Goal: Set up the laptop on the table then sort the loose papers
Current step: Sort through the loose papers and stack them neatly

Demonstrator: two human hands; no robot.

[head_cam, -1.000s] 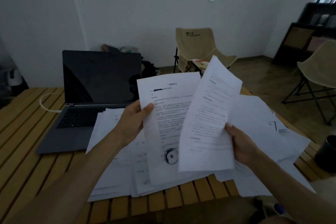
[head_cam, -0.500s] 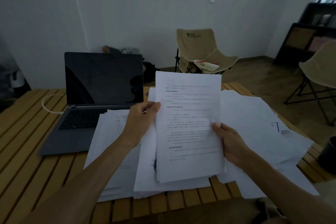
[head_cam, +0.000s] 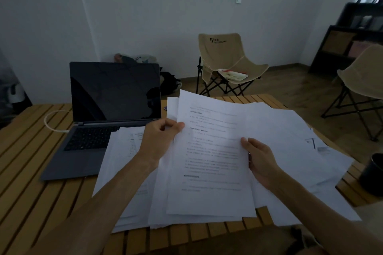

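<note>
Papers point(head_cam: 211, 161) are held between both hands, left hand point(head_cam: 159, 138) pinching one edge, right hand point(head_cam: 261, 161) gripping the other.

Both forearms are bare from wrist to elbow, with no sleeve reaching into sight on either side. The left hand point(head_cam: 160, 137) wears no ring, watch or band that can be made out. The right hand point(head_cam: 262, 163) is likewise bare at the wrist. The room is dim, so fine detail on the fingers is hard to tell. No gloves on either hand.
</note>
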